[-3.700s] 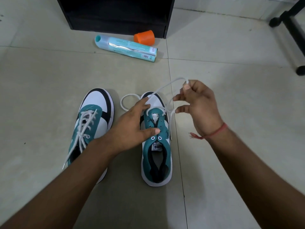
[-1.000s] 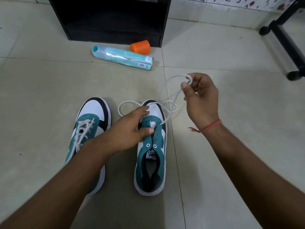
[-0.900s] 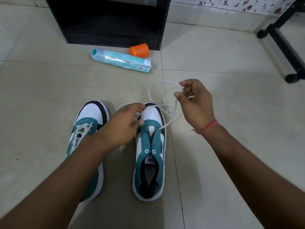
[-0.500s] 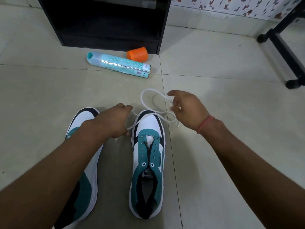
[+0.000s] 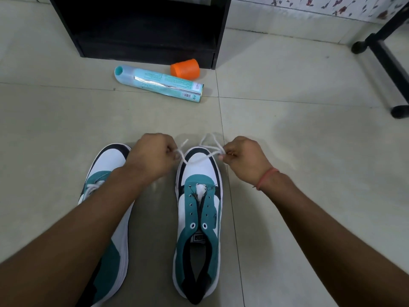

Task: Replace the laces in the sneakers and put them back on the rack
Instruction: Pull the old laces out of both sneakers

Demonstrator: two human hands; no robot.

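Two teal, white and black sneakers stand side by side on the tiled floor. The right sneaker [image 5: 200,209] has empty eyelets and an open tongue. The left sneaker [image 5: 110,218] keeps its white lace and is partly hidden under my left forearm. Above the right sneaker's toe, my left hand [image 5: 152,156] and my right hand [image 5: 242,159] each pinch one part of a loose white lace [image 5: 199,158], which runs between them and loops past my right fingers.
The black shoe rack [image 5: 146,25] stands straight ahead against the wall. A teal spray can [image 5: 159,84] lies on its side in front of it, with an orange cap [image 5: 185,68] beside it. A black wheeled frame [image 5: 385,54] is at the far right.
The lace came out of the right sneaker's eyelets. Both hands moved forward past the toe and closed on the lace, one at each side. The camera tilted forward.
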